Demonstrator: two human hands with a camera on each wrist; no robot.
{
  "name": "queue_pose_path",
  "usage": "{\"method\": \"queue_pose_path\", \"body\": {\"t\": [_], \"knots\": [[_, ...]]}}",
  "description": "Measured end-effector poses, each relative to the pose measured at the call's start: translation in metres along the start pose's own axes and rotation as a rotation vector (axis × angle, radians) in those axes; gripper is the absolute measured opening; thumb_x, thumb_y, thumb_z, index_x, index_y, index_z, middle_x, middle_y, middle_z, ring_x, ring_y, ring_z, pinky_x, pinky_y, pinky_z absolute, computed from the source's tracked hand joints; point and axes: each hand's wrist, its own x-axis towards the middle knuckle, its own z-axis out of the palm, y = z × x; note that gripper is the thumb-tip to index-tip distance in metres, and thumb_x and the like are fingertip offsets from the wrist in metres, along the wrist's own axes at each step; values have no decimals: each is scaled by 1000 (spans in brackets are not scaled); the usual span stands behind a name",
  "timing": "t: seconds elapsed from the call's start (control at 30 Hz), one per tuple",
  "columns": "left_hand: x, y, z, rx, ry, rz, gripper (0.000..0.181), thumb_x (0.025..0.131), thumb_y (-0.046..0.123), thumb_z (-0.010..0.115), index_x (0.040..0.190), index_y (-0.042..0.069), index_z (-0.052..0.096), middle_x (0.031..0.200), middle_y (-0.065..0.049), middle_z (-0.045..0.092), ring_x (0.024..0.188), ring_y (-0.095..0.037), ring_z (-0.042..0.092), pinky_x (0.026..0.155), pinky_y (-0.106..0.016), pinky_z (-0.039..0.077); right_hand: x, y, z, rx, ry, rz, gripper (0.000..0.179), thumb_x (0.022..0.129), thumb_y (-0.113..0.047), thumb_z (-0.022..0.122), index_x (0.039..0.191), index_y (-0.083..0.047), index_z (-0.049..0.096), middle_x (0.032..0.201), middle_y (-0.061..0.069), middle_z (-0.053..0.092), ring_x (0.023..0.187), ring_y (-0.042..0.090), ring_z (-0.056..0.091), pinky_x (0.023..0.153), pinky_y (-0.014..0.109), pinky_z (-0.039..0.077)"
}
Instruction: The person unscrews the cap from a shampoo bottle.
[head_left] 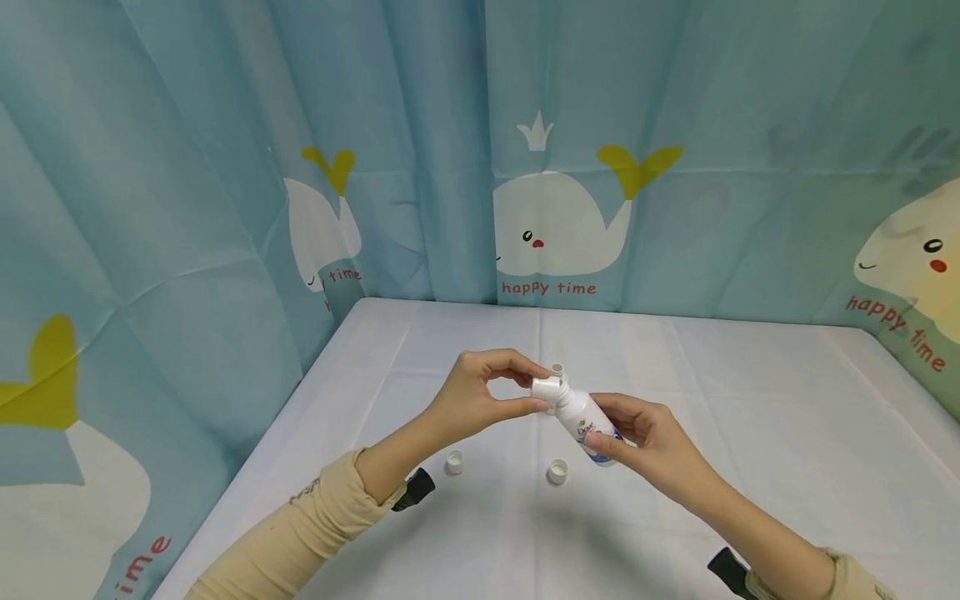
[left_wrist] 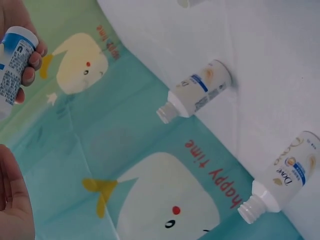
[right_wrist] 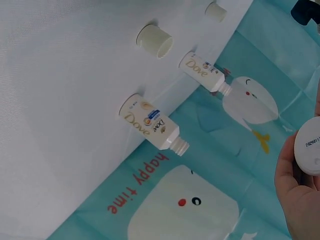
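Note:
Above the table, my right hand [head_left: 660,442] grips a white Dove bottle [head_left: 581,417] with a blue band, tilted with its neck up and left. My left hand [head_left: 480,396] pinches a white cap [head_left: 546,388] at the bottle's neck between thumb and fingers. Whether the cap sits on the neck or just off it, I cannot tell. In the right wrist view the held bottle's round base [right_wrist: 309,145] shows printed digits. Two white Dove bottles, one nearer [right_wrist: 150,122] and one farther [right_wrist: 202,70], stand uncapped; in the head view they are mostly hidden behind the held bottle.
On the white table [head_left: 420,383] lie two loose white caps, one at left [head_left: 454,462] and one nearer the middle [head_left: 557,472]. A blue curtain [head_left: 450,125] with whale prints hangs along the table's back and left side.

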Motion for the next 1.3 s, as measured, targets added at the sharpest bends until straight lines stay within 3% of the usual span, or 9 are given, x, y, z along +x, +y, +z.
{"method": "queue_pose_path", "body": {"t": [0.4,0.6,0.9,1.0,1.17,1.3], "knots": [[-1,-1,6,-35,17,-34,26,73,-1,78,98,-2,70,94,-16,71,81,-14,60,78,-27,56,-2,2,-2,53,-5,71,38,88,-5,64,122,9,54,113,27,62,86,4,63,69,24,57],[-1,-2,9,-59,17,-11,27,73,-2,77,99,-4,69,103,-18,70,84,-14,63,80,-30,57,-4,4,-3,19,7,71,40,87,-6,66,122,7,53,115,26,62,93,0,62,77,18,54],[-2,-2,12,-108,-8,-118,31,79,-2,71,110,-3,66,111,-18,68,95,-25,67,86,-31,56,-2,4,-3,1,9,57,40,85,-6,68,121,7,54,115,24,61,97,-2,61,83,14,52],[-2,-2,13,-115,-13,-125,35,80,-2,70,114,-3,64,114,-19,66,96,-23,67,85,-29,56,-2,4,-3,-3,8,53,40,85,-6,68,121,6,55,115,23,62,96,-1,61,83,14,52],[-4,-7,17,-115,-28,-104,36,81,-4,69,117,-4,62,115,-20,64,99,-24,65,87,-24,55,-1,5,-2,-29,8,18,43,84,-6,69,124,2,54,109,15,65,92,3,62,83,17,52],[-6,-8,21,-123,-27,-126,35,81,-4,68,116,-4,63,116,-20,63,99,-24,65,87,-24,54,-1,5,-2,-49,7,-7,47,84,-5,68,128,-2,51,105,8,65,88,5,63,82,18,53]]}}
